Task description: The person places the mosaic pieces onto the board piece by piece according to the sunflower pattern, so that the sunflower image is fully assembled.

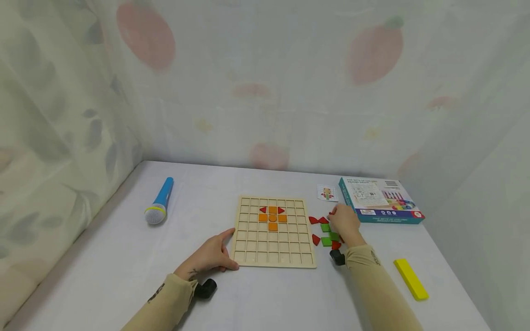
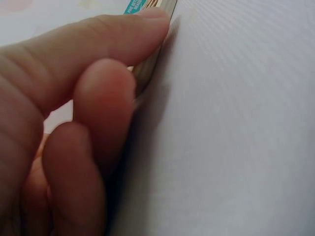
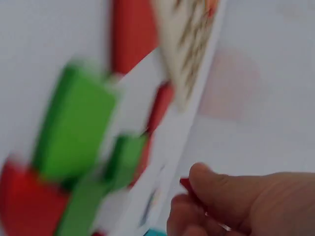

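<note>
A pale wooden grid board [image 1: 253,248] lies on the table, with several orange square tiles [image 1: 273,226], an orange round tile [image 1: 272,218] and two red pieces [image 1: 281,210] set in its upper cells. My left hand [image 1: 211,253] rests at its lower left corner, thumb and index finger spread against the edge; in the left wrist view the thumb [image 2: 142,29] touches the board's side. Right of the board, my right hand [image 1: 345,223] pinches a small red piece [image 3: 185,183] between thumb and fingers. Loose green squares [image 1: 326,241] and red pieces [image 1: 316,239] lie beside and below that hand.
A small pattern card [image 1: 327,192] lies behind the loose pieces, next to a teal-edged box [image 1: 383,202]. At the far left is a blue toy microphone [image 1: 162,197]. A yellow block [image 1: 411,279] lies at the right, near my right forearm.
</note>
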`<state>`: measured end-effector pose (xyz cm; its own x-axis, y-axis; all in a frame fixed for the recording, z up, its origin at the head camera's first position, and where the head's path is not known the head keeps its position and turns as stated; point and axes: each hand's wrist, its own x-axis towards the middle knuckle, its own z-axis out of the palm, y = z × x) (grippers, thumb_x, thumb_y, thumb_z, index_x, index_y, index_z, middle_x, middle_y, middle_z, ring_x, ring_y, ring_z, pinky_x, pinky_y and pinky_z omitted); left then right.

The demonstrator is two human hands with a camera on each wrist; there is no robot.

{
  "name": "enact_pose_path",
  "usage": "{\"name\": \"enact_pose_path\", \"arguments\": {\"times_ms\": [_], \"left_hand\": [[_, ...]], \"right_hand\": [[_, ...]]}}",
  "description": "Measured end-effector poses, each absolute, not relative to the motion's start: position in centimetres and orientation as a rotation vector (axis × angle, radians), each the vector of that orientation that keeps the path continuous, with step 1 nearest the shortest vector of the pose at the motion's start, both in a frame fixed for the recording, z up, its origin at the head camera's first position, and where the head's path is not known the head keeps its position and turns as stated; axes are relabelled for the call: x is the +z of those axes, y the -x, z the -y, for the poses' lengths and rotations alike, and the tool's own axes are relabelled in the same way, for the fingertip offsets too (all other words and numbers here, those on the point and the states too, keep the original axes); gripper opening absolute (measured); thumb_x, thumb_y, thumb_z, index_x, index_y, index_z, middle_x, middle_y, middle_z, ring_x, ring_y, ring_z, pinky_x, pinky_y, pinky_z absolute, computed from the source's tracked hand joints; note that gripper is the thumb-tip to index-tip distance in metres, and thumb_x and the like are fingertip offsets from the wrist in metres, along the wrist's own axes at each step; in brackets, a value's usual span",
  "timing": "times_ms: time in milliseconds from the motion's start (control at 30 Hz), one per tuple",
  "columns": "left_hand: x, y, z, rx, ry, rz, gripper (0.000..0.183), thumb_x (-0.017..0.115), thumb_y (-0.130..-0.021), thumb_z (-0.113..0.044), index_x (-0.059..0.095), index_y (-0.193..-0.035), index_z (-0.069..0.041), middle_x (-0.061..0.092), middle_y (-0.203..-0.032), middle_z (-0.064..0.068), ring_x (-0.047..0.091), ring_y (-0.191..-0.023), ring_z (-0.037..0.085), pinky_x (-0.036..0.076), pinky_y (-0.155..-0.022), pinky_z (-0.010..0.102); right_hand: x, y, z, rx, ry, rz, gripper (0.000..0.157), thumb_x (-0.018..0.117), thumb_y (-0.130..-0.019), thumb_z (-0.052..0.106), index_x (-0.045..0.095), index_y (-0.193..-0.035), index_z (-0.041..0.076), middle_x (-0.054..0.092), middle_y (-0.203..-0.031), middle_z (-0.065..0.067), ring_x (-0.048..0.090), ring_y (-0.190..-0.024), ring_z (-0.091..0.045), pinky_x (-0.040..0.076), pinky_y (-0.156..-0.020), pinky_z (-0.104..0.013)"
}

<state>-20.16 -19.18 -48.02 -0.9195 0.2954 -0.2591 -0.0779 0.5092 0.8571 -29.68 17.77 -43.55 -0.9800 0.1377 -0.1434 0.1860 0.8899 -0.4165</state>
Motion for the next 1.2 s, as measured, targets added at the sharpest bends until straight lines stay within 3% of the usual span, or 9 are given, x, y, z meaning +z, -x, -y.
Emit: {"name": "enact_pose_path", "arguments": {"times_ms": [233, 467, 633, 1200], "left_hand": [[-48.2, 20.2, 19.2, 1.364, -0.179, -2.398, 0.115, 0.088, -0.058, -0.02, 0.017, -0.148, -0.008, 0.06, -0.055, 0.005, 0.049, -0.04, 0.011, 0.037, -0.042, 0.024], [-48.1, 20.2, 19.0, 1.367, -0.165, -2.4, 0.114, 0.088, -0.058, -0.018, 0.018, -0.148, -0.007, 0.059, -0.056, 0.005, 0.048, -0.04, 0.011, 0.036, -0.042, 0.025], [-48.0, 20.1, 19.0, 1.366, -0.148, -2.394, 0.114, 0.088, -0.058, -0.018, 0.018, -0.148, -0.008, 0.059, -0.055, 0.004, 0.048, -0.04, 0.011, 0.037, -0.042, 0.024], [-47.7, 19.9, 18.9, 1.378, -0.154, -2.385, 0.114, 0.087, -0.058, -0.016, 0.018, -0.148, -0.008, 0.059, -0.057, 0.005, 0.05, -0.041, 0.012, 0.039, -0.042, 0.025]], "right_hand": [[-42.1, 29.5, -12.9, -1.023, 0.271, -2.843, 0.012, 0.062, -0.088, 0.011, 0.068, -0.094, 0.003, 0.066, -0.088, -0.009, 0.056, -0.069, -0.017, 0.046, -0.061, -0.028], [-43.5, 29.4, -9.5, -1.0, 0.46, -2.709, 0.005, 0.066, -0.083, 0.005, 0.067, -0.078, 0.005, 0.061, -0.071, -0.003, 0.051, -0.06, -0.013, 0.042, -0.054, -0.023], [-44.5, 29.5, -8.6, -0.894, 0.487, -2.76, 0.01, 0.069, -0.079, 0.004, 0.065, -0.071, 0.007, 0.059, -0.072, -0.001, 0.049, -0.066, -0.014, 0.041, -0.058, -0.024], [-44.9, 29.3, -7.9, -0.854, 0.461, -2.782, 0.011, 0.067, -0.083, 0.007, 0.067, -0.073, 0.008, 0.06, -0.071, 0.0, 0.049, -0.064, -0.014, 0.041, -0.058, -0.024]]}}
